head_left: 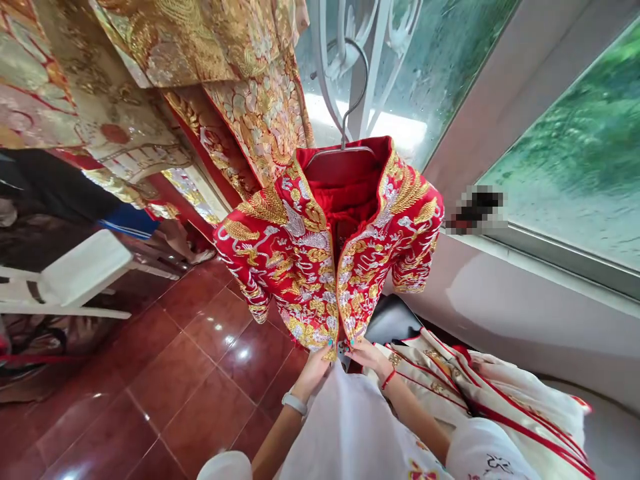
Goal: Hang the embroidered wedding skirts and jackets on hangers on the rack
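Observation:
A red jacket (310, 267) with gold and silver embroidery hangs in front of me on a metal hanger (344, 137). The hanger's hook reaches up to a white iron scroll grille. Down the front, the jacket's two edges lie close together, with the collar apart above. My left hand (316, 365) has its fingers closed on the lower front edge on the left. Opposite it, my right hand (367, 355) pinches the right front edge at the hem. A small gap separates the hands. A white watch is on my left wrist and a red cord on my right.
Gold embroidered garments (200, 47) hang at the upper left. White garments with red trim (480, 393) lie at the lower right, near a black seat (393, 319). A white chair (83, 270) and a person's legs are at the left. Windows (575, 153) line the right.

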A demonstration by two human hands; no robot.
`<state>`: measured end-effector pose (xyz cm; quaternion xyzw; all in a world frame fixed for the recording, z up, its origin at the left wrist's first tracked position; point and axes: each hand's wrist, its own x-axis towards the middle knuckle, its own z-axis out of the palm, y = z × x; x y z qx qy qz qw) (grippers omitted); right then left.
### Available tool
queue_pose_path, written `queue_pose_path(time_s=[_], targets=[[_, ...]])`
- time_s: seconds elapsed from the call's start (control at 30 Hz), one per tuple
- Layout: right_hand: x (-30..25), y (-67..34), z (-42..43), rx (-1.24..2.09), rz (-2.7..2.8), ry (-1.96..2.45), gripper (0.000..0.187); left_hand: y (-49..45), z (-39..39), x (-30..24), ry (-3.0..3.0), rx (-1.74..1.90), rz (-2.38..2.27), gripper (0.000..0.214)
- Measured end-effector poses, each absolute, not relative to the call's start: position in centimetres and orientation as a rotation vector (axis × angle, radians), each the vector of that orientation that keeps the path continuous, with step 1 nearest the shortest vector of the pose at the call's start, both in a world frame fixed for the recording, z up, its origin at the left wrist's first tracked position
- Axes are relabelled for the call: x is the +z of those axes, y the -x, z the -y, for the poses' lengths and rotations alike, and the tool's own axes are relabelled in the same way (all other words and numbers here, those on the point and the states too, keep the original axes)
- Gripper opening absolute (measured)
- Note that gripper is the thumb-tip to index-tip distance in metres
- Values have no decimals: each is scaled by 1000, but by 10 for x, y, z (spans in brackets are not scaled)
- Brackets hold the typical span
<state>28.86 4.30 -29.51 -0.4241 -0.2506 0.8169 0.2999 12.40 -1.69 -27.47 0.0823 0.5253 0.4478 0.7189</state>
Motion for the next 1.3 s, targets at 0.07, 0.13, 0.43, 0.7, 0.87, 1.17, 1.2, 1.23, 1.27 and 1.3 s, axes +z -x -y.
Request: queue_pose_path(time_s=[0.07,0.13,0.43,0.7,0.87,1.17,1.2,1.23,1.27,1.3], targets=[[-286,-291,-40,2204,683,1104,54,-122,18,-267,-125,1072,-1088,42],[-277,-289,-33,2239,706,1056,57,-119,21,-260,-62,1108,-1029,42],[-258,-230,24,1995,660,971,55,-97,43,-237,-135,1111,-939,59],[-246,-216,42,1909,600,966,56,-81,51,-234,-274,1054,-917,57],[-248,-213,45,1878,590,963,56,-82,53,-247,-296,1045,-925,61],[-252,-218,53,1848,526,912,43,-84,56,-249,-355,1006,-926,64],[-253,-218,54,1852,513,912,42,-84,57,-249,-360,1005,-923,63],[-253,-218,54,1855,503,913,42,-84,57,-249,-365,1006,-922,64],[-254,-219,55,1858,496,914,41,-84,58,-250,-368,1007,-924,64],[-255,-219,55,1860,492,917,40,-84,59,-251,-368,1011,-929,64]])
